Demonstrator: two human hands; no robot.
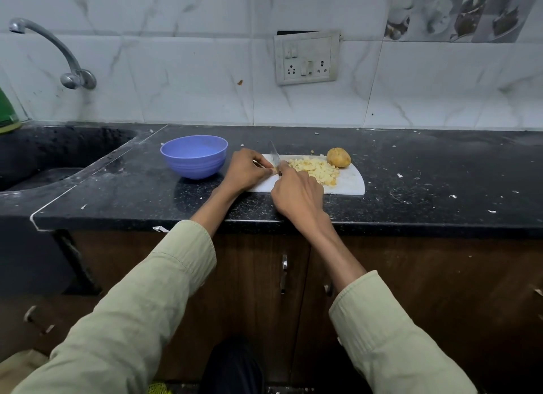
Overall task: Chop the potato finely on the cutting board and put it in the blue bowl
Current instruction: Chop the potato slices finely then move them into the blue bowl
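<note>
No legible writing. The blue bowl (194, 156), left of the cutting board (346, 185), shows no contents. On the board: chopped potato (316, 168) and an unpeeled potato (338, 157). The left hand (245, 170) pinches a small potato piece (274, 171); the right hand (296, 193) grips the knife (275, 156), blade on that piece.

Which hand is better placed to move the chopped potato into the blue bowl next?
Probably left. The left hand sits right beside the blue bowl and only pinches a small potato piece, while the right hand grips the knife; the chopped pile lies farther right.
</note>
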